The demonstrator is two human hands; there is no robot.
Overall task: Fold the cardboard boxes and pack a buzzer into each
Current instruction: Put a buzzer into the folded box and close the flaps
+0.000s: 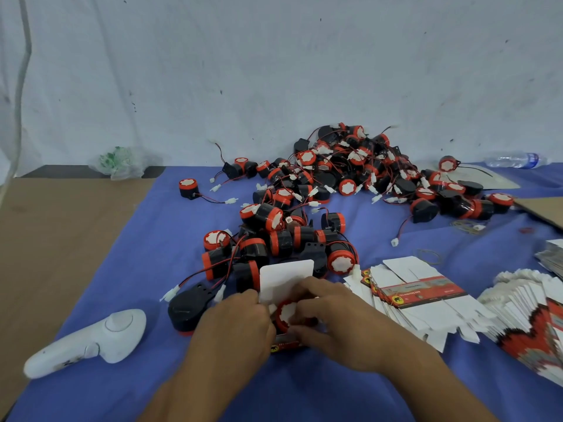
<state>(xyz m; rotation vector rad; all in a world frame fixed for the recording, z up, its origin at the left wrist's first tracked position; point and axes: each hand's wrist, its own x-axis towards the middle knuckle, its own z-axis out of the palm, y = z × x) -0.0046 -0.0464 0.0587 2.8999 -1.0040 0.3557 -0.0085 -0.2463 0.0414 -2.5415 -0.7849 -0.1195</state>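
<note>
1. At the near middle of the blue cloth [146, 239], both hands work on one small box [286, 277]. Its white lid flap stands up behind the fingers.
2. Left hand [240, 324]: fingers curled in, gripping the left side of the box.
3. Right hand [332, 312]: fingers bent over the buzzer [286, 313] and holding it, thumb lower down against the front of the box.
4. The buzzer has a red rim and its white face is up. It sits in the open mouth of the box, between the two hands. How deep it sits is hidden.
5. Loose buzzers [350, 169], black and red with thin wires, spread from just beyond the box back to the wall.
6. A stack of flat boxes [426, 292] lies just right of the right hand. A second fanned stack [530, 321] lies further right.
7. A white controller [91, 342] lies left of the left hand, apart from it.
8. Far side: water bottle [515, 159] on its side at right, plastic bag [122, 162] at left, rubber bands [429, 255] beyond the flat boxes.
</note>
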